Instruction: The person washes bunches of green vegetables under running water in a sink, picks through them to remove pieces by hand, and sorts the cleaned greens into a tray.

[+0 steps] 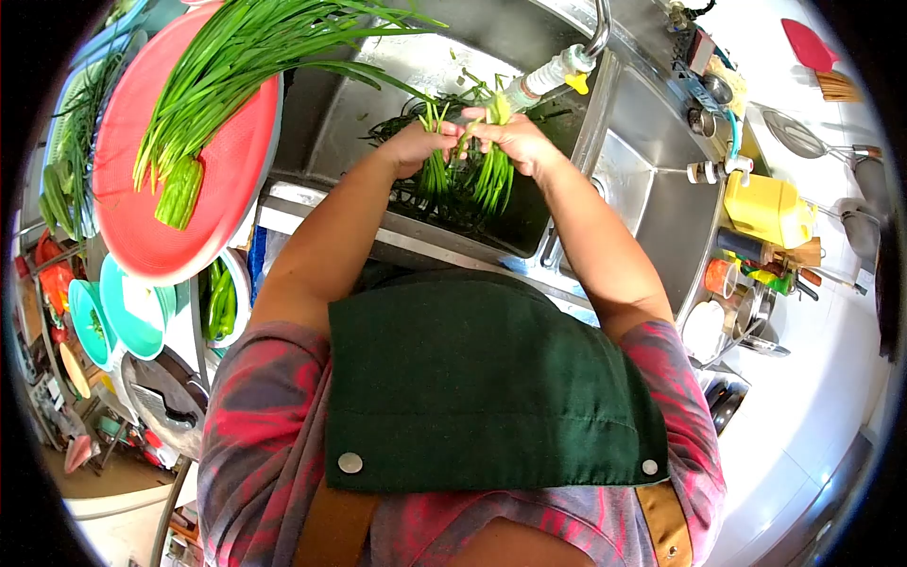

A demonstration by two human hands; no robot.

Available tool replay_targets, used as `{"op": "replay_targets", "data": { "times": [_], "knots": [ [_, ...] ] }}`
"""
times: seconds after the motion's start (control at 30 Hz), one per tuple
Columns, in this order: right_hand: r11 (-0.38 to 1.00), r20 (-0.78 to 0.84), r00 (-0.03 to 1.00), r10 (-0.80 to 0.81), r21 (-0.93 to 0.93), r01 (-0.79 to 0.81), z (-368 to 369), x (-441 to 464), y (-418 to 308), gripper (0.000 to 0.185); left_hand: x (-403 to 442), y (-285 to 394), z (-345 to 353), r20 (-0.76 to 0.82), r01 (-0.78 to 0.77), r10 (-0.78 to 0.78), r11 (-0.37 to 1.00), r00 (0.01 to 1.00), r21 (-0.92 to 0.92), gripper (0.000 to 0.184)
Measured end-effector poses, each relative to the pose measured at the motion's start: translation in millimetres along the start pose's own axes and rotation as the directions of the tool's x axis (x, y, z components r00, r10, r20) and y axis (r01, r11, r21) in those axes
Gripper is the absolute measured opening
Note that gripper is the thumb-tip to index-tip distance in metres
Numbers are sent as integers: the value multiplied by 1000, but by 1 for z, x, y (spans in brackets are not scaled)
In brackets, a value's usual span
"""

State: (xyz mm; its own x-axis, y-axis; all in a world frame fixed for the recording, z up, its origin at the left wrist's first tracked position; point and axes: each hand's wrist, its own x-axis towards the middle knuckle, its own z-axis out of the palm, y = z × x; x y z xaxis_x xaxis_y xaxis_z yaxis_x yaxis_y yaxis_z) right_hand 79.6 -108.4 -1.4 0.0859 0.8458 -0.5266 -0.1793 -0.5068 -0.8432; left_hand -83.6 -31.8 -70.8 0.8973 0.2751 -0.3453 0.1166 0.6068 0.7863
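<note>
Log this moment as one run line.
left hand: green stalks | right hand: green stalks | both over sink, near faucet | red tray: long greens

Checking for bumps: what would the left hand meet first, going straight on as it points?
The left hand would probably meet the right hand first, at its fingertips, though depth is unclear.

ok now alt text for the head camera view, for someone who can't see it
A person's left hand and right hand hold green stalks over a steel sink, beside a tap. Long green leaves lie on a red tray at the picture's left.
</note>
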Motion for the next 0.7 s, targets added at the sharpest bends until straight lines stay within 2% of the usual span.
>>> {"op": "replay_targets", "data": {
  "times": [0.03, 0.1, 0.17, 0.23, 0.3, 0.33, 0.37, 0.43, 0.5, 0.57, 0.6, 0.63, 0.7],
  "knots": [
    [1000, 36, 999, -8, 3, 8, 4, 2, 3, 22, 1, -2, 0, -27, 20, -17, 995, 999, 102, 20],
    [998, 2, 1000, -22, -55, 22, 4, 8, 6, 19, 2, -6, -2, -42, -4, 8, 996, 999, 88, 18],
    [997, -189, 979, -79, -5, 79, 4, 13, 7, 17, 2, -6, -6, -46, 24, -26, 999, 999, -48, 16],
    [999, -214, 976, -25, 14, 29, -4, 12, 4, 19, 4, -9, -10, -64, -17, 16, 1000, 998, -14, 16],
    [995, -5, 1000, -15, -98, 15, -13, 14, 6, 25, 6, -9, -10, -79, -61, 63, 998, 995, 18, 16],
    [990, 35, 999, 12, -140, -7, -14, 11, 8, 32, 5, -7, -9, -78, -83, 87, 995, 993, 49, 17],
    [990, 39, 999, 14, -142, -8, -13, 8, 9, 32, 4, -6, -8, -77, -103, 109, 991, 991, 80, 18],
    [995, 149, 987, 53, -94, -40, -4, 0, 5, 33, 6, -11, -9, -117, -79, 90, 992, 989, 94, 19],
    [999, 125, 992, 36, -21, -34, 2, 0, 8, 29, 6, -12, -9, -151, -52, 68, 993, 986, 110, 21],
    [994, 149, 989, -17, -108, 34, 4, 4, 9, 20, 5, -11, -9, -112, -69, 82, 991, 990, 116, 24],
    [990, 97, 995, -38, -133, 51, 5, 6, 11, 12, 5, -9, -7, -110, -67, 80, 991, 991, 117, 24],
    [990, 96, 995, -38, -133, 51, 4, 7, 12, 12, 5, -7, -5, -132, -53, 65, 995, 989, 90, 22],
    [965, -62, 998, 16, -259, -32, 4, 7, 13, 10, 4, -7, -2, -154, -41, 50, 997, 987, 62, 19]
  ]
}}
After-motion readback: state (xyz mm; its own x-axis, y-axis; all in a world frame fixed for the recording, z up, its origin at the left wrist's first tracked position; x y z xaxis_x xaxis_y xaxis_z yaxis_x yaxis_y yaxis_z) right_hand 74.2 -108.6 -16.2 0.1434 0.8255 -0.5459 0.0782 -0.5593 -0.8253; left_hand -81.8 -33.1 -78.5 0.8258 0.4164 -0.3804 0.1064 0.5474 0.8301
